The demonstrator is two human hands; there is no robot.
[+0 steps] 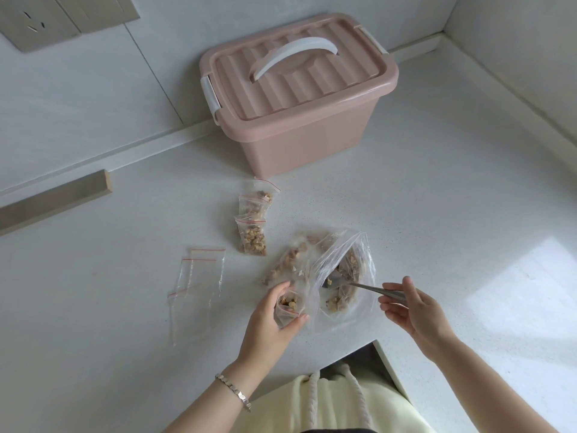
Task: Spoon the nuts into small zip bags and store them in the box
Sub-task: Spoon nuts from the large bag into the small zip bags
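nuts (288, 301) | left hand (271, 320) curled round small bag (288, 315) | right hand (412, 307) pinching spoon (368, 287) at bag's 3 o'clock | risk: mouth sags, spill

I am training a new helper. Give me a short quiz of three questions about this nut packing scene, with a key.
1. True or false: the pink box stands open.
2. The left hand holds: A an empty bag, B a small bag with nuts, C a lid.
3. Fill the gap: the right hand holds the spoon in the ___ bag.
Key: 1 false; 2 B; 3 large, meaning the large bag of nuts.
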